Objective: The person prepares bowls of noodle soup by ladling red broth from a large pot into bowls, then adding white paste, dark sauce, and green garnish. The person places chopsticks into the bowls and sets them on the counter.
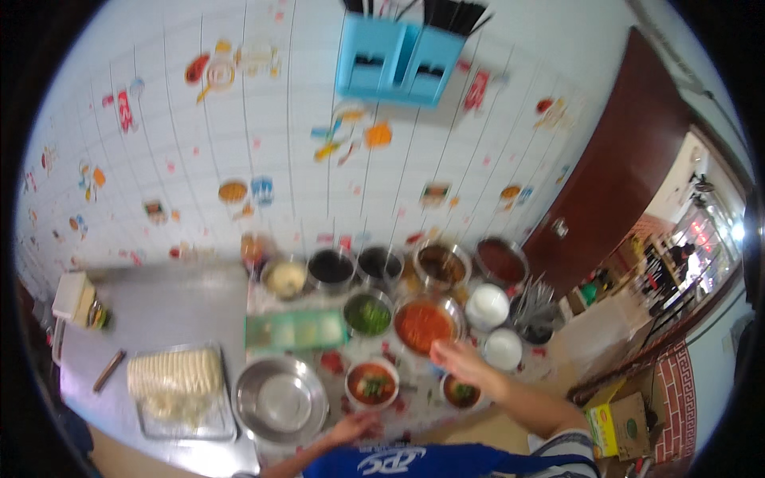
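My left hand (358, 426) hovers low at the counter's front edge, fingers loosely apart, with nothing seen in it. Just beyond it stands a white bowl (372, 385) of red soup topped with chopped greens. My right hand (463, 362) reaches over the front rim of a metal basin of red sauce (424, 325). Blur hides whether its fingers hold anything. Partly under that forearm is a second white bowl (461, 391) with dark red soup and greens. A metal pot of chopped greens (368, 312) sits left of the sauce basin.
Metal pots of dark seasoning (331, 269) line the wall. White bowls (487, 306) are at the right, beside a container of utensils (535, 302). A wide metal basin (281, 400), a green-edged divided box (296, 330) and a tray of pale dough strips (176, 376) lie left.
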Action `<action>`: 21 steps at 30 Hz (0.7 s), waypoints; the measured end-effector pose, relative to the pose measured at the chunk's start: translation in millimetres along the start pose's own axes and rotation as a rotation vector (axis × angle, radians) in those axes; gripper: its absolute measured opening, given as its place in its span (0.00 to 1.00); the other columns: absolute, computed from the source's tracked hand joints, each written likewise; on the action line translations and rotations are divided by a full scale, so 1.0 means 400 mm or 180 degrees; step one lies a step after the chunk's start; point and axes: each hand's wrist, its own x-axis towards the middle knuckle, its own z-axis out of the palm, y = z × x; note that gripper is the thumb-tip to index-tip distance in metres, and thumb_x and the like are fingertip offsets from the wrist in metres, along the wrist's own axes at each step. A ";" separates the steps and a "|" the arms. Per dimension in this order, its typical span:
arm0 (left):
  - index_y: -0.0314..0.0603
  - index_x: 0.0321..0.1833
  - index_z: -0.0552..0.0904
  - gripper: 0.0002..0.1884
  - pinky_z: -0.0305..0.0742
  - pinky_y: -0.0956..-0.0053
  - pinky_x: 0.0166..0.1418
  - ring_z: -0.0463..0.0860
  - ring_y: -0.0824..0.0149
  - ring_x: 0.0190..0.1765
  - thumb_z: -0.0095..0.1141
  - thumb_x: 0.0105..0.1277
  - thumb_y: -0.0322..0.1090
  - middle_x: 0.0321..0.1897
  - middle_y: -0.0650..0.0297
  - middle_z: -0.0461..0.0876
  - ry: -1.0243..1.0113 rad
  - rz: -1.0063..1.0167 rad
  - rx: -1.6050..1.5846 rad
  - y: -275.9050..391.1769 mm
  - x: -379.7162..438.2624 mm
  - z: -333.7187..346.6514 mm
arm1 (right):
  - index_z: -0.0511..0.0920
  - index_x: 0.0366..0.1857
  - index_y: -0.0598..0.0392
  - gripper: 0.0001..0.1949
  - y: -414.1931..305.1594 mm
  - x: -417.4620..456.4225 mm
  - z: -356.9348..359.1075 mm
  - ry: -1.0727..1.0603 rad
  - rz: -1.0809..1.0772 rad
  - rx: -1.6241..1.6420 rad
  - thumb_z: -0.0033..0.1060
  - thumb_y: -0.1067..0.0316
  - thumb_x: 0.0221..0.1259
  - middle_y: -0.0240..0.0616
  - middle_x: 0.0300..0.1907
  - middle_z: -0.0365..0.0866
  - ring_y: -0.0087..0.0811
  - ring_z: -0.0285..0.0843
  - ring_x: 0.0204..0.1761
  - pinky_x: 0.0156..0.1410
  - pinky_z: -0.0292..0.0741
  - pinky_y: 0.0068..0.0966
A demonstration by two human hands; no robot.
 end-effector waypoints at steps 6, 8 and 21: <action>0.37 0.65 0.63 0.22 0.75 0.71 0.53 0.80 0.61 0.50 0.43 0.72 0.39 0.46 0.52 0.79 0.0216 0.0180 -0.0503 0.088 -0.021 0.031 | 0.79 0.35 0.57 0.09 -0.973 0.154 0.245 0.1681 -0.3782 -0.3853 0.56 0.63 0.58 0.41 0.28 0.82 0.29 0.80 0.30 0.36 0.73 0.27; 0.38 0.65 0.63 0.22 0.75 0.71 0.53 0.80 0.62 0.49 0.43 0.72 0.39 0.46 0.53 0.79 0.0241 -0.0025 -0.0525 0.135 -0.029 0.067 | 0.80 0.34 0.56 0.09 -1.160 0.130 0.345 0.2211 -0.4538 -0.4074 0.56 0.63 0.57 0.41 0.26 0.81 0.35 0.79 0.28 0.35 0.73 0.29; 0.37 0.62 0.68 0.19 0.77 0.77 0.50 0.80 0.66 0.46 0.44 0.72 0.37 0.46 0.53 0.80 0.0780 0.0136 -0.0855 0.096 -0.031 0.027 | 0.82 0.35 0.54 0.09 -1.368 0.208 0.547 0.2735 -0.4717 -0.4100 0.64 0.66 0.50 0.44 0.36 0.80 0.41 0.78 0.42 0.47 0.75 0.33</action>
